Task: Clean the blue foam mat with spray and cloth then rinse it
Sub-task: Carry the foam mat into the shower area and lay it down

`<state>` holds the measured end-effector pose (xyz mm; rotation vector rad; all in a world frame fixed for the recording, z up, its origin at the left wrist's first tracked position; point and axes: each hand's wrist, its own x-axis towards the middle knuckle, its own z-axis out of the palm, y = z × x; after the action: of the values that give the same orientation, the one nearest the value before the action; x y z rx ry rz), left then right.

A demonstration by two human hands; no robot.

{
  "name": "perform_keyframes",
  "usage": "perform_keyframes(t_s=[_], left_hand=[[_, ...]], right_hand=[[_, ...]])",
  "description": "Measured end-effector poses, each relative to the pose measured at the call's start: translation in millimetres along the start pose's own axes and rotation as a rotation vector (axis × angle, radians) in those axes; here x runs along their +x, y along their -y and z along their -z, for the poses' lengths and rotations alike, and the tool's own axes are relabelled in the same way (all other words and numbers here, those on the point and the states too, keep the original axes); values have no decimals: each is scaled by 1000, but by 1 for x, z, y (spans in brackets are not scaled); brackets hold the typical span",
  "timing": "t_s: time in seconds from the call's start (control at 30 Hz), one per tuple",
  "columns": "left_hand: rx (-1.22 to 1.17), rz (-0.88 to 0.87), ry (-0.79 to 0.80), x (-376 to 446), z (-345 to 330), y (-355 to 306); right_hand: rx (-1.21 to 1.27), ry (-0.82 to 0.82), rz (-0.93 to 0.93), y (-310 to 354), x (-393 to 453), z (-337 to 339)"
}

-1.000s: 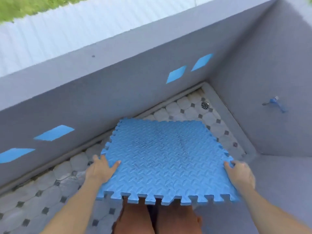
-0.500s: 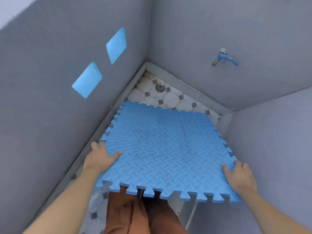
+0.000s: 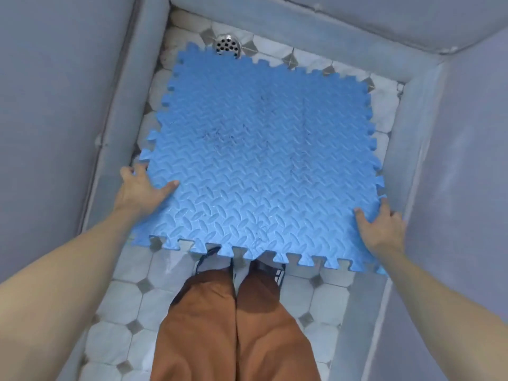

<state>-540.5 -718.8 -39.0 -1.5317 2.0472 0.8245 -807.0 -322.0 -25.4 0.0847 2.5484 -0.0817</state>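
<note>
The blue foam mat [image 3: 261, 160] is a square of interlocking tiles with toothed edges and dark smudges near its middle. It is held roughly flat above the tiled floor, and I cannot tell whether its far edge touches the floor. My left hand [image 3: 143, 189] grips its left edge, thumb lying on top. My right hand [image 3: 380, 226] grips the near right corner, fingers over the top. No spray bottle or cloth is in view.
Grey walls [image 3: 55, 105] enclose a narrow bay with a raised grey curb [image 3: 406, 133] round the white tiled floor [image 3: 132, 298]. A round metal drain [image 3: 227, 46] sits just beyond the mat's far edge. My legs in orange trousers [image 3: 233, 325] stand below the mat.
The view has tilted down, so the tap and blue wall patches are out of frame. The mat has come lower over the floor toward the drain, with both hands holding the same edges.
</note>
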Motion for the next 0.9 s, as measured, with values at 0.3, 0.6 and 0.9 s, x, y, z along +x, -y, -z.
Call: perform_keyframes(t_s=[0.3,0.6,0.9], left_hand=[[-128,98,65,104,-80,-6],[-302,166,190,133,-91,-2],[154,-251,34,0,11,-116]], right_hand=[[131,55,-71,-5,73,-110],[244,307,-62,-17,96,-155],[206,178,117,42,-1,11]])
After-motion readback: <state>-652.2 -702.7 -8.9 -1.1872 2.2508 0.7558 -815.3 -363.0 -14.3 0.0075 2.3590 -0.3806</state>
